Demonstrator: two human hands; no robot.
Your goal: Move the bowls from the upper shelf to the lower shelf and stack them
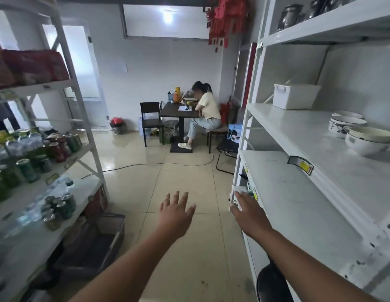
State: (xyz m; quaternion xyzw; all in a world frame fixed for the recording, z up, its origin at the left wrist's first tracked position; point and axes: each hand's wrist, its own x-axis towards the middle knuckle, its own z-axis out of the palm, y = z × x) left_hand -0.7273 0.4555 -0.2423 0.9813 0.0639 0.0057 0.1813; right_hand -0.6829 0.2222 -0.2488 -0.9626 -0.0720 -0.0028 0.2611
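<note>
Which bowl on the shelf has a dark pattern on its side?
The middle bowl, behind the plain white front bowl; the rear one shows only its rim.

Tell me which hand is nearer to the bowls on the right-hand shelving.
Right. The right hand rests at the front corner of the shelving's lower shelf, below and left of the bowls. The left hand hangs over the aisle floor, farther left.

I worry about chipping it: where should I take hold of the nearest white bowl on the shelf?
Take the white bowl by its rim, probably from the open shelf front, fingers under the curved wall. It stands upright with another bowl nested inside, and the patterned bowls crowd its far side.
</note>
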